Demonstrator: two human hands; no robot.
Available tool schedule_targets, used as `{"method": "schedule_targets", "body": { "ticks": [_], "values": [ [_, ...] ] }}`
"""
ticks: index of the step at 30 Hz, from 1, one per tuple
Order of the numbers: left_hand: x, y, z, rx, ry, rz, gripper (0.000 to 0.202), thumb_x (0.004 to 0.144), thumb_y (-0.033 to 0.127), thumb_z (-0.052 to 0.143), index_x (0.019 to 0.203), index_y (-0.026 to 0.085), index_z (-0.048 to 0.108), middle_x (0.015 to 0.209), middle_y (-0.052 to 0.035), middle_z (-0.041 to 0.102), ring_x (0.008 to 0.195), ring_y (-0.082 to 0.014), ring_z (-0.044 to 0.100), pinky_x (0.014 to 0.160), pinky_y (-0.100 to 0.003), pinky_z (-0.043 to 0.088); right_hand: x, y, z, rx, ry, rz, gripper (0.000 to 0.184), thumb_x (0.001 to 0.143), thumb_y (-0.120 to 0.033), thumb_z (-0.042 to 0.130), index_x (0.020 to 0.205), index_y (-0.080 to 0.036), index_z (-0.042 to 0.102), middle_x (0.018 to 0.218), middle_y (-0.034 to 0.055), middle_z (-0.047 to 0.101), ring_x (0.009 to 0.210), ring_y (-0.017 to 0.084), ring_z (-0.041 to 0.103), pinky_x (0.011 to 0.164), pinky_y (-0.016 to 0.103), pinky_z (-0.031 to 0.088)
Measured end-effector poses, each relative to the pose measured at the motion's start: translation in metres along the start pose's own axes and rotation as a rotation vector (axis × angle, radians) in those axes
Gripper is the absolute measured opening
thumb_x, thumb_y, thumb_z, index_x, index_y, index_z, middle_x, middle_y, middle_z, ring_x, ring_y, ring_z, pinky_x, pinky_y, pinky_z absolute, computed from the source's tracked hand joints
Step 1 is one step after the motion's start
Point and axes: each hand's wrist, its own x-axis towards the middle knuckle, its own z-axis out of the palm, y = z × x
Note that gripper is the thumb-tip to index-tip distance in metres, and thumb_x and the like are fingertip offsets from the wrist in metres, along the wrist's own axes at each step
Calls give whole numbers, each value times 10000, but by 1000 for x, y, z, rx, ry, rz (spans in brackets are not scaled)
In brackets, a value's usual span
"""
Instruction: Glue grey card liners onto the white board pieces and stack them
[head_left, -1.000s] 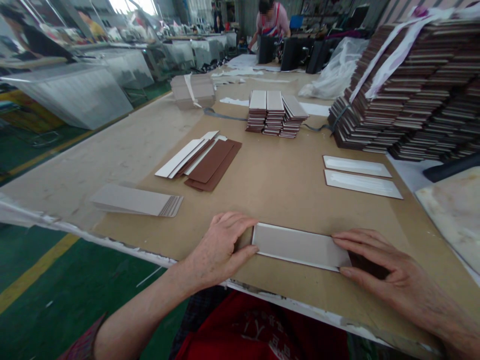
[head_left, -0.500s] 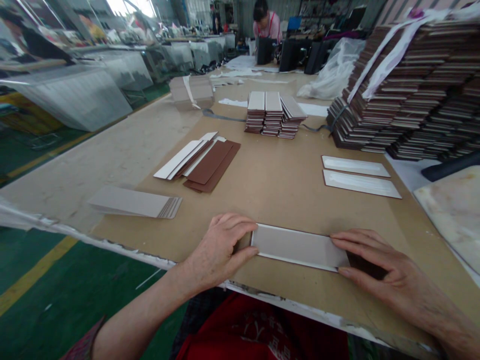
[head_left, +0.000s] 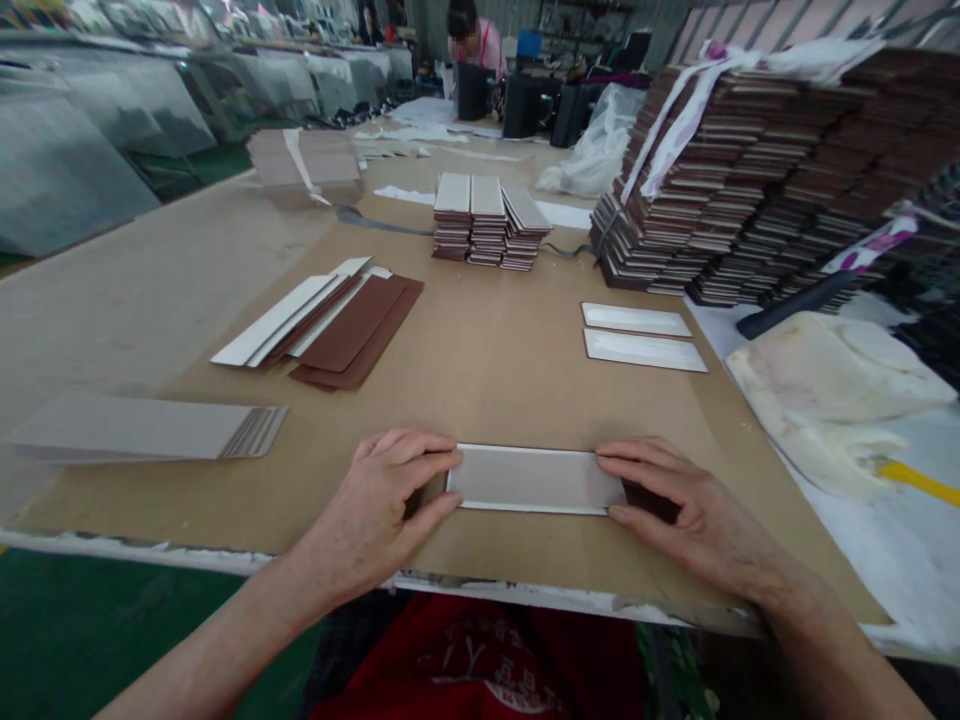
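"What lay leftmost?"

"Grey boards (head_left: 135, 428) on the worktop (head_left: 191, 265), then brown strips (head_left: 352, 335)."

"And the hands?"

"The left hand (head_left: 382, 500) had the panel's (head_left: 536, 480) left end in its grip, the right hand (head_left: 690, 500) its right end; it lay near the worktop's front edge."

"Further right?"

"Two white strips (head_left: 645, 350), then a tall stack (head_left: 750, 180)."

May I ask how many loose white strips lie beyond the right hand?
2: a farther strip and a nearer strip, beyond the right hand; some could hide beneath.
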Motion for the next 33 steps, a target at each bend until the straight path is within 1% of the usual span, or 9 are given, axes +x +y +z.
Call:
{"method": "schedule_targets", "body": {
  "ticks": [6, 11, 15, 19, 23, 26, 29, 31, 33],
  "values": [
    [0, -2, 2, 37, 21, 34, 264, 927, 339, 590, 1166, 241, 639, 1195, -65, 647, 1099, -243, 569, 950, -465, 417, -4, 0, 4, -42, 16, -27, 402, 912, -260, 611, 1313, -253, 599, 1335, 73, 601, 1252, 230, 517, 1049, 485, 460],
    [1, -2, 2, 66, 3, 30, 270, 931, 359, 585, 1170, 250, 642, 1201, -56, 645, 1122, -243, 560, 956, -452, 420, -6, 1, 5, -77, 19, -51, 406, 924, -253, 587, 1329, -240, 581, 1349, 71, 592, 1260, 228, 503, 1072, 488, 441],
    [1, -2, 3, 84, 4, 31, 268, 933, 346, 577, 1171, 245, 644, 1201, -50, 645, 1133, -243, 556, 966, -450, 417, -7, -1, 5, -109, 19, -70, 385, 934, -232, 553, 1317, -220, 584, 1335, 84, 597, 1256, 237, 500, 1059, 496, 450],
    [0, 0, 3, 115, -6, 45, 278, 942, 351, 559, 1184, 236, 631, 1211, -57, 634, 1145, -250, 538, 982, -463, 404, -7, -7, 6, -172, 17, -72, 379, 938, -204, 518, 1311, -200, 586, 1365, 106, 552, 1253, 247, 491, 1050, 485, 454],
    [1, 4, -1, 182, -35, 77, 283, 963, 318, 511, 1210, 221, 607, 1309, -79, 571, 1221, -273, 469, 1006, -463, 381, -2, -16, 4, -273, -13, -94, 326, 944, -204, 493, 1240, -151, 619, 1253, 128, 593, 1144, 255, 539, 1001, 472, 474],
    [5, 9, -6, 237, -90, 125, 254, 979, 294, 480, 1187, 224, 607, 1236, -66, 613, 1124, -249, 516, 970, -450, 372, 3, -27, 4, -369, -46, -88, 307, 955, -281, 512, 1195, -130, 632, 1157, 134, 625, 1070, 267, 561, 965, 476, 475],
    [10, 14, -12, 284, -93, 191, 237, 989, 272, 459, 1163, 229, 613, 1142, -40, 657, 1066, -234, 550, 982, -474, 332, 8, -42, 7, -477, -80, -54, 380, 963, -400, 525, 1229, -145, 615, 1093, 139, 626, 1026, 287, 562, 927, 491, 470],
    [11, 19, -13, 344, -87, 220, 278, 1002, 286, 446, 1238, 237, 585, 1131, -40, 662, 1077, -241, 555, 1021, -512, 294, 11, -53, 11, -538, -107, -35, 481, 954, -504, 520, 1319, -193, 566, 1028, 128, 621, 969, 297, 560, 875, 498, 475],
    [11, 25, -12, 416, -129, 230, 348, 1008, 363, 461, 1338, 269, 525, 1125, -42, 659, 1081, -256, 561, 1053, -564, 255, 13, -62, 17, -595, -123, -14, 586, 918, -604, 527, 1388, -255, 513, 974, 116, 610, 915, 306, 550, 817, 495, 480]
  ]
}}
